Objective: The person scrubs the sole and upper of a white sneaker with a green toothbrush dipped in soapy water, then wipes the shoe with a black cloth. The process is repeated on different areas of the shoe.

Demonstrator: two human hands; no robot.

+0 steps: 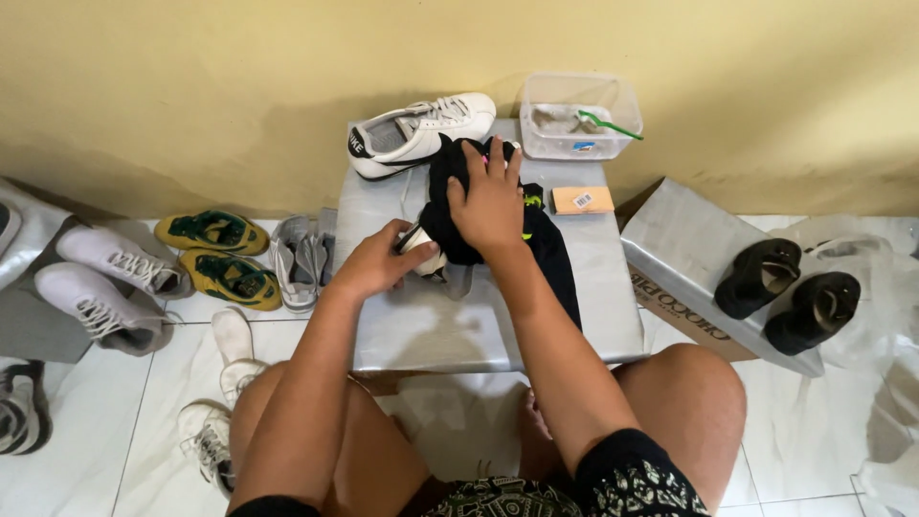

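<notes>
My left hand [378,258] grips the heel end of a white sneaker [427,257] lying on a low box covered in silver wrap [479,325]. My right hand [491,201] presses a black cloth [546,244] down over the top of that sneaker, hiding most of it. The cloth trails off to the right across the box top. A second white sneaker with a black stripe [418,132] lies at the box's far left edge, against the wall.
A clear plastic tub [577,115] with a green toothbrush [609,124] stands at the back right, a small tan block [582,199] beside it. Yellow-green shoes [218,254], grey shoes [299,254] and white sneakers [110,282] lie on the floor at left. Black sandals [790,292] rest on a silver-wrapped box at right.
</notes>
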